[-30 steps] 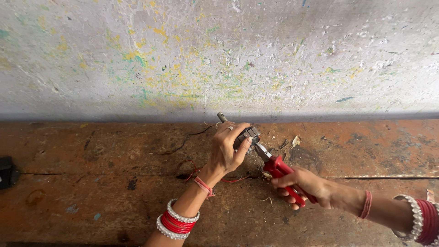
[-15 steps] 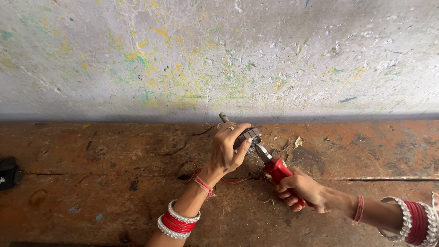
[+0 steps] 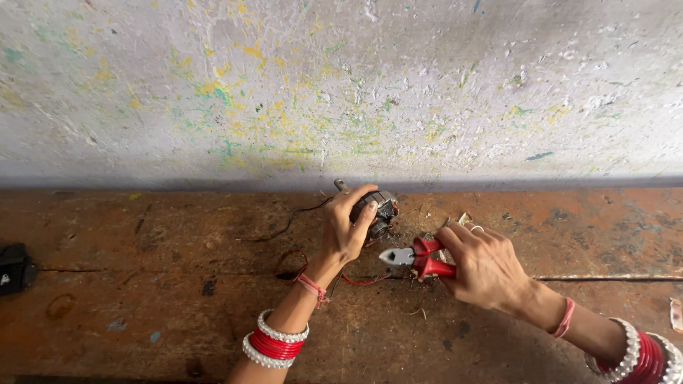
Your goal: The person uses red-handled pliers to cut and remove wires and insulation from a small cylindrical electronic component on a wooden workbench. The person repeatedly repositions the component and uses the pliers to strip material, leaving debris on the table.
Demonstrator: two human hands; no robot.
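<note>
We see two bare hands working over a rusty brown table (image 3: 142, 299) that fills the lower half of the frame. Behind it, across the whole upper half, stands a grey wall (image 3: 341, 85) with little spots of yellow and green paint.

The left hand (image 3: 345, 227) is a little right of the middle of the frame. Its fingers are curled tight around a small dark motor (image 3: 383, 210), which it holds just above the table, close to the wall. A short metal rod (image 3: 341, 185) sticks out of the motor toward the upper left. On this wrist we see a thin red thread and, lower down, red and white bangles (image 3: 274, 341).

The right hand (image 3: 484, 267) is just right of the left one. Its fingers are closed around the red handles of a pair of pliers (image 3: 416, 257). The grey tip of the pliers points left, just below the motor and close to the left hand. We cannot tell if the tip touches anything. This hand has a ring on one finger.

A thin red wire (image 3: 359, 281) lies on the table under the hands, and a dark wire (image 3: 288, 224) runs left from the motor. At the far left edge of the frame sits a small black thing (image 3: 14, 269).
</note>
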